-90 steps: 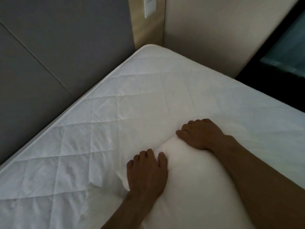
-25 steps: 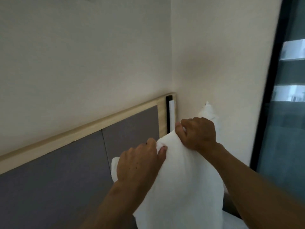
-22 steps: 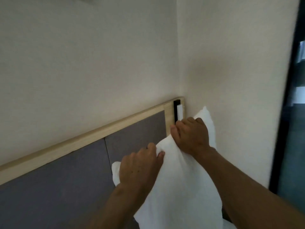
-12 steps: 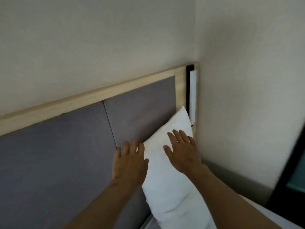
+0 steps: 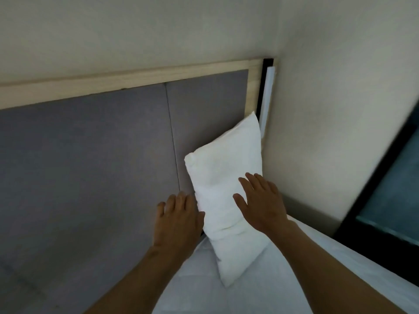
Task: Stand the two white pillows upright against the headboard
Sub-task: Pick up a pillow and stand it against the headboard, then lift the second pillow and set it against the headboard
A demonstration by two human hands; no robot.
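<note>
One white pillow (image 5: pixel 224 164) stands upright on the mattress, leaning against the right end of the grey padded headboard (image 5: pixel 102 155) with its pale wood frame. My right hand (image 5: pixel 260 200) lies flat and open on the pillow's front, fingers spread. My left hand (image 5: pixel 179 216) is open too, palm against the headboard, its thumb side touching the pillow's left edge. Only one pillow is in view.
The white quilted mattress (image 5: pixel 283 279) fills the lower right. A cream wall (image 5: pixel 328 109) closes the corner right of the pillow. A dark-framed window (image 5: pixel 390 200) is at the far right. A white strip (image 5: pixel 266 96) stands in the gap beside the headboard.
I lifted the pillow from the mattress and set it upright in the corner. My hands released its top edge, opened flat, and have slid lower on it since half a second ago.
</note>
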